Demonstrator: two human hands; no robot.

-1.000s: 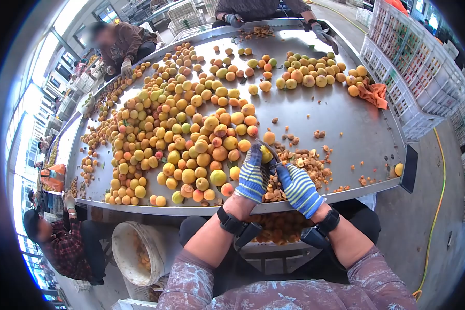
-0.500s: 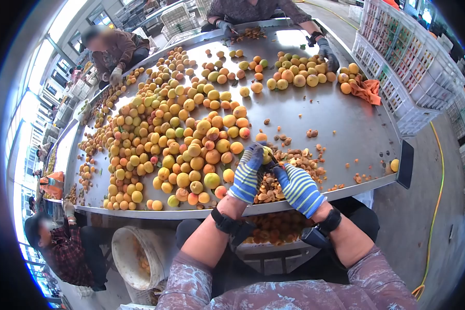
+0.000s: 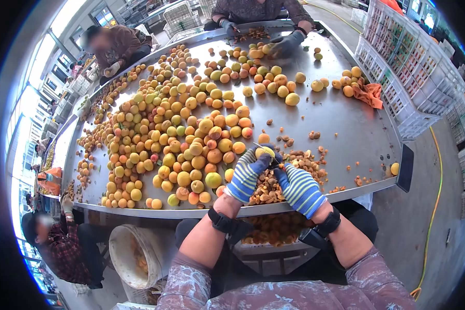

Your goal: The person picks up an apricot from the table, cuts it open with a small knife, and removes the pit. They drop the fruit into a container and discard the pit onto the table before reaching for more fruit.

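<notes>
My left hand (image 3: 246,174), in a blue, white and yellow striped glove, is closed around a yellow apricot (image 3: 265,152) above the table's near edge. Close beside it, my right hand (image 3: 298,187) in a matching glove is closed on a small knife. Its thin blade (image 3: 258,146) shows at the apricot; the handle is mostly hidden in my fingers. Below and behind both hands lies a heap of brown apricot pits and scraps (image 3: 302,161). A large pile of whole apricots (image 3: 183,155) spreads to the left of my left hand.
The metal table (image 3: 346,129) has a raised rim. White crates (image 3: 405,57) are stacked at the right, near an orange cloth (image 3: 368,94). A white bucket (image 3: 134,258) stands below left. Co-workers sit opposite and at the left. Apricot pieces (image 3: 276,230) lie under the table edge.
The apricot in my left hand is turned, and the blade now shows at its upper side. Across the table, a co-worker's gloved hand has moved left, and apricots there have spread.
</notes>
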